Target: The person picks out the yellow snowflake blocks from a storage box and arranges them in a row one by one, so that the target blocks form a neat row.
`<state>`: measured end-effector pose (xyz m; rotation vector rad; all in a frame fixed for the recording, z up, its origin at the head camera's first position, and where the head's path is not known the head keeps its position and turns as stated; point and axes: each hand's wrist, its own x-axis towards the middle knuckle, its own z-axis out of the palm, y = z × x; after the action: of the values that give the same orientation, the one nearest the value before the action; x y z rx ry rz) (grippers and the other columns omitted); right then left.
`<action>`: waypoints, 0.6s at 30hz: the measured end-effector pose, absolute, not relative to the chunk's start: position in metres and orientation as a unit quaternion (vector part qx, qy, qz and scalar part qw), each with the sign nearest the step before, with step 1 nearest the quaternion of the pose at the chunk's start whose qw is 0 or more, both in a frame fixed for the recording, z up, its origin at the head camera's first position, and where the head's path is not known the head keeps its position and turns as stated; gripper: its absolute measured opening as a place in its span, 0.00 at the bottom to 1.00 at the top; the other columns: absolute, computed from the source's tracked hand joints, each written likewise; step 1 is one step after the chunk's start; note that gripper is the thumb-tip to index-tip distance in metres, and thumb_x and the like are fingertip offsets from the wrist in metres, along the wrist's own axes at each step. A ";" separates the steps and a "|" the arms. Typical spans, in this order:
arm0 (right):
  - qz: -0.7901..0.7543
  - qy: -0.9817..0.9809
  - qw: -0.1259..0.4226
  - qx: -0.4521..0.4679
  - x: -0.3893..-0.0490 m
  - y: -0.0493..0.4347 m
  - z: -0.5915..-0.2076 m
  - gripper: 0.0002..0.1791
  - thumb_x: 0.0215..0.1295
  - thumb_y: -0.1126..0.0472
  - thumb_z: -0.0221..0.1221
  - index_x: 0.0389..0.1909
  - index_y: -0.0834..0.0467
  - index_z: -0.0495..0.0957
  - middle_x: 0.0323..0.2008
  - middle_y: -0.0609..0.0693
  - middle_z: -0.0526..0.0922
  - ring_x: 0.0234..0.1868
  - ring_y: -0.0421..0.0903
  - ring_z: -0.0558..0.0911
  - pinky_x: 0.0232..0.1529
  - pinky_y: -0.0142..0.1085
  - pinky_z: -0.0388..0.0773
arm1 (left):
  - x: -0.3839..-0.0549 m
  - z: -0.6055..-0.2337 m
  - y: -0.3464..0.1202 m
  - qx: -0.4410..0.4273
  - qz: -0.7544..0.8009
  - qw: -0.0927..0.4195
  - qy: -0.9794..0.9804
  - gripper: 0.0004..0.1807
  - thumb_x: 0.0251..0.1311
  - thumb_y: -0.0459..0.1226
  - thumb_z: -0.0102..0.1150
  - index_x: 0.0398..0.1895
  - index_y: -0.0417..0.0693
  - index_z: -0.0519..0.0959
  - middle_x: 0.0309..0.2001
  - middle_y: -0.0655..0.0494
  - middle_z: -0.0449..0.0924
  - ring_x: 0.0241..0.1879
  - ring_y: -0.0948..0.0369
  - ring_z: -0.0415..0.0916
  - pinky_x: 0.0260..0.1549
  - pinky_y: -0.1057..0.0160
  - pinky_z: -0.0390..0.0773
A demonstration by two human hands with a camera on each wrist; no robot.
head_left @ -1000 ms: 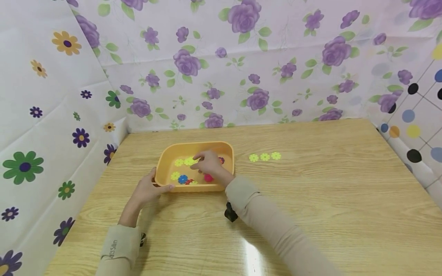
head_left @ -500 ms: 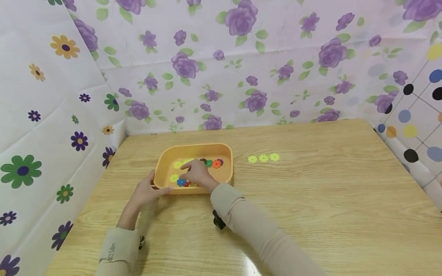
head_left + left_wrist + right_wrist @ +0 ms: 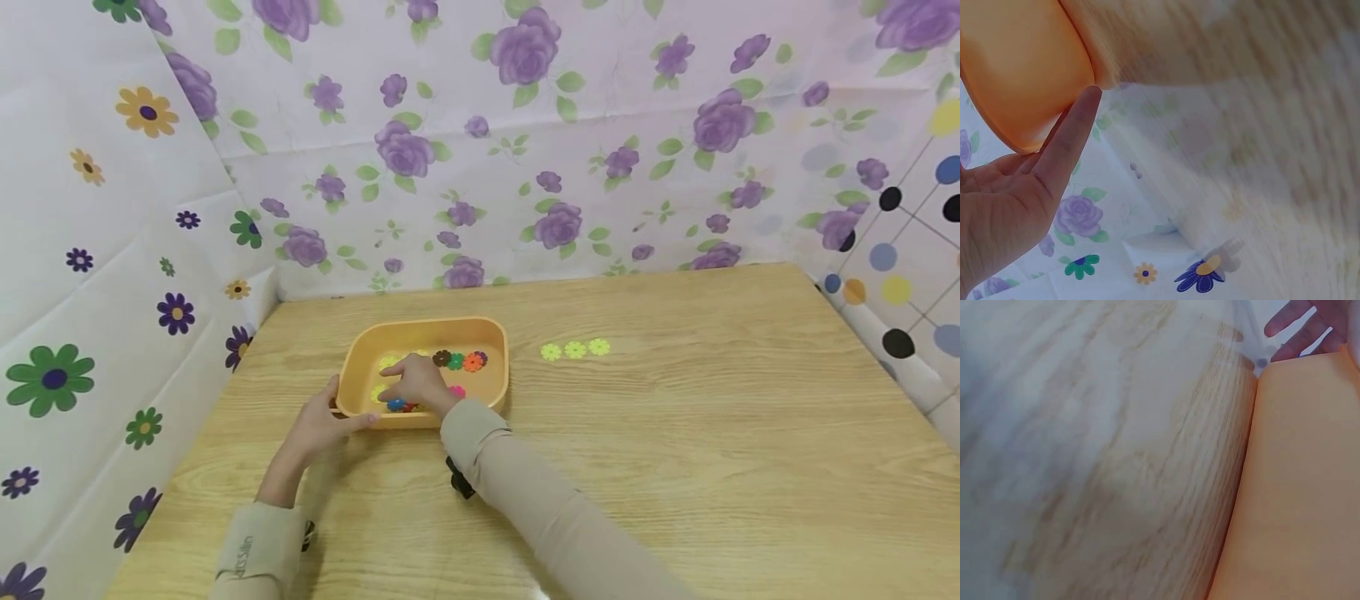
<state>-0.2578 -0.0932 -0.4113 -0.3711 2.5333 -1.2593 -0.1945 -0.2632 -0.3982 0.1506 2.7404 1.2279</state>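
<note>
An orange plastic basin [image 3: 491, 337] stands on the wooden table. At its front left corner my left hand [image 3: 318, 423] grips the wall, thumb along the front rim; the left wrist view also shows this thumb [image 3: 1069, 140] against the basin. My right hand [image 3: 422, 383] is inside, its thumb and forefinger spread apart near a yellow flower-shaped plastic piece [image 3: 378, 392]. Around it lie a blue piece [image 3: 395, 405], a brown one [image 3: 442, 358], a green one [image 3: 456, 361], an orange one [image 3: 472, 362] and a pink one [image 3: 457, 391]. The hand hides part of the basin floor.
Three yellow flower pieces [image 3: 575, 350] lie in a row on the table [image 3: 675, 433], right of the basin. A floral sheet [image 3: 480, 167] hangs behind the table, with patterned sheets at both sides.
My right hand has moved left and toward the front inside the basin, uncovering the brown, green and orange pieces. The left hand keeps its grip on the basin.
</note>
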 end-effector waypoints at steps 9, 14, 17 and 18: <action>-0.408 0.888 0.162 -0.137 -0.266 -0.104 -0.416 0.23 0.48 0.55 0.69 0.49 0.47 0.80 0.53 0.43 0.77 0.53 0.44 0.73 0.44 0.33 0.74 | -0.192 -0.397 -0.265 0.063 0.415 0.066 0.905 0.49 0.51 0.46 0.65 0.69 0.37 0.49 0.47 0.35 0.73 0.39 0.51 0.74 0.30 0.60 0.75; -0.374 0.900 0.168 -0.152 -0.270 -0.109 -0.421 0.24 0.47 0.54 0.70 0.48 0.45 0.80 0.53 0.41 0.77 0.55 0.44 0.72 0.43 0.32 0.74 | -0.191 -0.396 -0.265 0.065 0.414 0.062 0.906 0.50 0.50 0.45 0.66 0.69 0.35 0.48 0.46 0.35 0.73 0.38 0.52 0.75 0.30 0.61 0.75; -0.340 0.913 0.168 -0.149 -0.272 -0.110 -0.422 0.24 0.46 0.53 0.70 0.49 0.43 0.80 0.53 0.40 0.76 0.54 0.43 0.72 0.40 0.31 0.75 | -0.192 -0.397 -0.264 0.066 0.413 0.062 0.906 0.50 0.50 0.45 0.66 0.69 0.35 0.48 0.47 0.35 0.73 0.40 0.52 0.75 0.31 0.62 0.75; -0.331 0.917 0.169 -0.146 -0.272 -0.110 -0.422 0.24 0.46 0.52 0.69 0.48 0.42 0.80 0.53 0.39 0.76 0.54 0.43 0.72 0.39 0.31 0.75 | -0.192 -0.398 -0.264 0.067 0.414 0.062 0.906 0.49 0.50 0.45 0.66 0.69 0.36 0.49 0.47 0.35 0.73 0.40 0.51 0.75 0.32 0.61 0.75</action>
<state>-0.2720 -0.1098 -0.4219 -0.4137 2.6061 -0.9423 -0.1924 -0.2636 -0.3976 0.2015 2.7388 1.2527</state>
